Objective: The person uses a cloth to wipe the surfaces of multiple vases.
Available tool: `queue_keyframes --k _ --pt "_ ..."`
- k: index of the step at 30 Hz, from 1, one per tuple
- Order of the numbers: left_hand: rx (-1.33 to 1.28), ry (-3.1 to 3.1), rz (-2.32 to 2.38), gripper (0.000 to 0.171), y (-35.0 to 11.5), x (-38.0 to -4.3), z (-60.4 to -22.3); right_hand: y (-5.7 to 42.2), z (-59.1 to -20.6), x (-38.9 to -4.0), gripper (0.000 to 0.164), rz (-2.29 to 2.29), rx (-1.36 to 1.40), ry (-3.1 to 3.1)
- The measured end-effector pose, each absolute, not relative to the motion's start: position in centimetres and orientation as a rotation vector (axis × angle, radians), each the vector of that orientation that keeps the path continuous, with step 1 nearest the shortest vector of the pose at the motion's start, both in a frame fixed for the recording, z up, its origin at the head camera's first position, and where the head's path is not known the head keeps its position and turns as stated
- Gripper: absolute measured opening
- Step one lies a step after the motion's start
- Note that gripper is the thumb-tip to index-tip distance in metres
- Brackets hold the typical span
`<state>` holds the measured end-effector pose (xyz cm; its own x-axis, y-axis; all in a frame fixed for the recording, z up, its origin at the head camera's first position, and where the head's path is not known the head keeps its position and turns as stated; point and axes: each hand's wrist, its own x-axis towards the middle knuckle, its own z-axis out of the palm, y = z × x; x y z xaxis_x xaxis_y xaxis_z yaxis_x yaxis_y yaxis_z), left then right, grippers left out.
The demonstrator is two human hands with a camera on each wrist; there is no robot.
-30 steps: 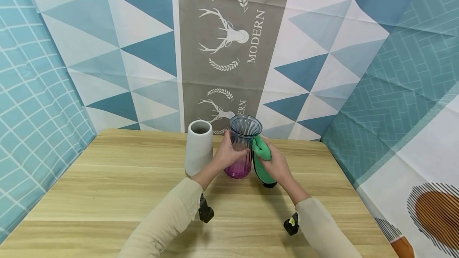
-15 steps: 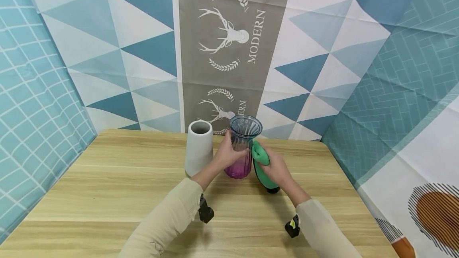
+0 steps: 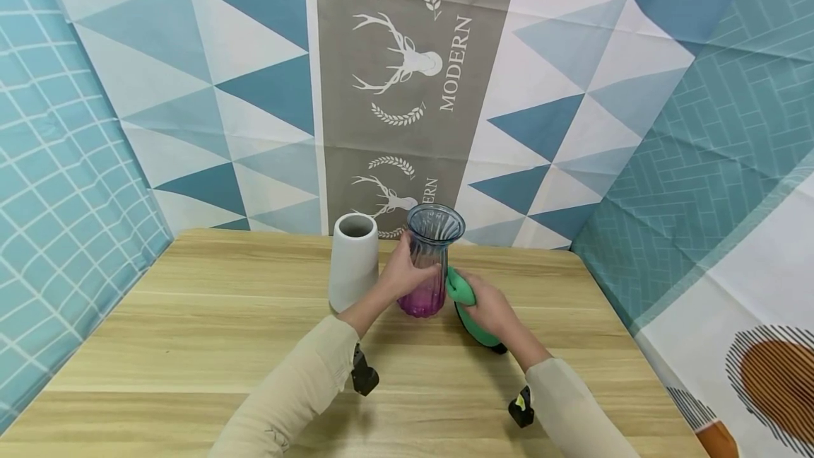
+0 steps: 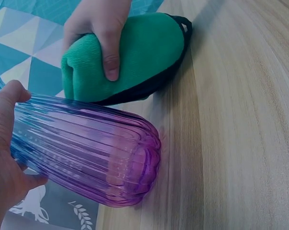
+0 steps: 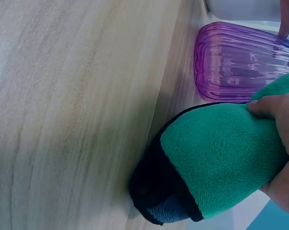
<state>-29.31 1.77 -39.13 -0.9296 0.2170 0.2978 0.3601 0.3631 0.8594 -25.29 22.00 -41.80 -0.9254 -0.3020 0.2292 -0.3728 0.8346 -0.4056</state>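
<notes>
A ribbed glass vase, blue at its flared rim and purple at its base, stands upright on the table. My left hand grips it around the upper body from the left, thumb toward the front. To its right, my right hand holds a folded green cloth with black edging. In the left wrist view the cloth lies along the side of the vase, seemingly touching it. The right wrist view shows the thumb pressing into the plush cloth, whose lower part hangs loose.
Just left of the glass vase stands a white vase, close to my left hand. Both vases are near the back edge of the wooden table. Patterned cloth hangings rise behind and beside the table.
My right hand has slid the green cloth down the vase's right side, from just under the rim to the mid body, and slightly toward me. My left hand and the vase stay put.
</notes>
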Motion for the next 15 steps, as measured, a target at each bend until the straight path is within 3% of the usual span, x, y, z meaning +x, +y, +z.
queue_keyframes --k 15 --pt "-0.534 -2.486 -1.572 0.085 1.7 -29.41 -39.35 21.98 -41.55 -25.55 0.061 0.733 0.48 -2.853"
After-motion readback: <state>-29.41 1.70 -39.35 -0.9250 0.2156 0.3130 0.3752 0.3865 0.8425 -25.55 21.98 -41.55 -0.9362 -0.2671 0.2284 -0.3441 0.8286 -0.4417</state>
